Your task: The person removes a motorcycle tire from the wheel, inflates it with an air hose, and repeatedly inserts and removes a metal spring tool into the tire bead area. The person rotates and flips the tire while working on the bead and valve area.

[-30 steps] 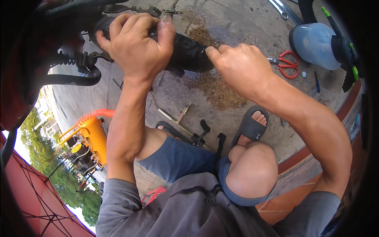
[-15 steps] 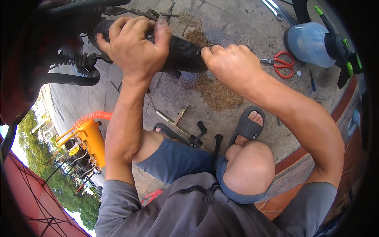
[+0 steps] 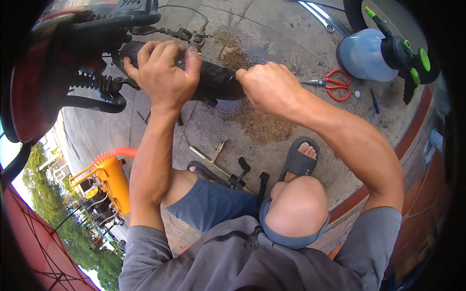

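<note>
A black, curved part point(image 3: 216, 80), a tyre or a mudguard (I cannot tell which), juts to the right from a scooter or motorcycle point(image 3: 46, 92) at the upper left. My left hand point(image 3: 165, 70) is closed over its top, thumb along the near side. At its right end, my right hand point(image 3: 268, 87) is closed in a fist with the fingertips against the edge. Whatever is pinched inside those right fingers is hidden. Beside the left hand are a coil spring point(image 3: 83, 80) and a thin cable with a metal bracket point(image 3: 199, 40).
Red-handled scissors point(image 3: 337, 85), a blue-handled tool point(image 3: 375, 102), and a spray bottle point(image 3: 365, 56) lie or stand at right. Wrenches point(image 3: 318, 17) are at the top. A metal stand with black pedals point(image 3: 238, 182) lies near my feet. An orange compressor point(image 3: 112, 184) stands left.
The whole view has shifted slightly, showing more of the vehicle at the upper left. Both hands keep their holds on the black part.
</note>
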Action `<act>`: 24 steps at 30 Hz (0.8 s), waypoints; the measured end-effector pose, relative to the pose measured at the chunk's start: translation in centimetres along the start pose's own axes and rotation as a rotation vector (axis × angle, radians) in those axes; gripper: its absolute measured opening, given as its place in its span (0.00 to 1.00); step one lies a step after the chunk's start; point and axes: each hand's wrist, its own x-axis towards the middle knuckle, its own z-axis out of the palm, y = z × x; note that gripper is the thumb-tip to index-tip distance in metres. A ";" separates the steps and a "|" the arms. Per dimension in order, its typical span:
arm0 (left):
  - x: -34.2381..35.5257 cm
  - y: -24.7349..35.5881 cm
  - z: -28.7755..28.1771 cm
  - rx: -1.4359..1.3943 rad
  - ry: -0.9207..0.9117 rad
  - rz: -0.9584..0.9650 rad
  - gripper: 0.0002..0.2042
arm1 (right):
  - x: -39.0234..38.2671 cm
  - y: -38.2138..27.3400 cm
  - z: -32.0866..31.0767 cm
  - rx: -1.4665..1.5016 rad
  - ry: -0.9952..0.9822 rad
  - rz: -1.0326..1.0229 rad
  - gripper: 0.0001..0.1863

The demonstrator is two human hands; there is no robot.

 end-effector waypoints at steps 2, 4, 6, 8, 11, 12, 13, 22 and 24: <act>-0.3 -0.1 -0.3 0.005 -0.027 0.010 0.07 | 0.1 0.4 0.1 0.022 -0.014 -0.023 0.07; -0.8 -0.2 -0.7 0.045 -0.091 0.001 0.06 | 0.0 0.6 0.1 0.059 -0.004 -0.038 0.07; -0.8 -0.3 -0.6 0.038 -0.068 -0.001 0.06 | 0.1 0.7 0.1 0.089 0.020 -0.051 0.06; -0.6 -0.2 -0.3 -0.001 -0.010 0.019 0.06 | 0.0 0.9 0.2 0.115 0.023 -0.065 0.05; -0.6 0.2 0.0 -0.009 0.037 0.044 0.06 | -0.2 1.4 0.3 0.153 0.019 -0.084 0.06; -0.6 0.4 0.0 -0.009 0.047 0.050 0.06 | -0.2 1.5 0.4 0.178 0.028 -0.089 0.07; -0.7 0.5 0.0 -0.020 0.047 0.043 0.06 | -0.3 1.7 0.4 0.188 0.005 -0.056 0.07; -0.2 -0.8 -0.3 -0.041 0.021 -0.062 0.07 | -11.5 9.7 -0.5 0.270 -0.157 0.341 0.20; -0.3 -0.4 -0.3 -0.024 0.038 -0.030 0.07 | -15.7 12.5 3.1 0.112 -0.065 0.416 0.17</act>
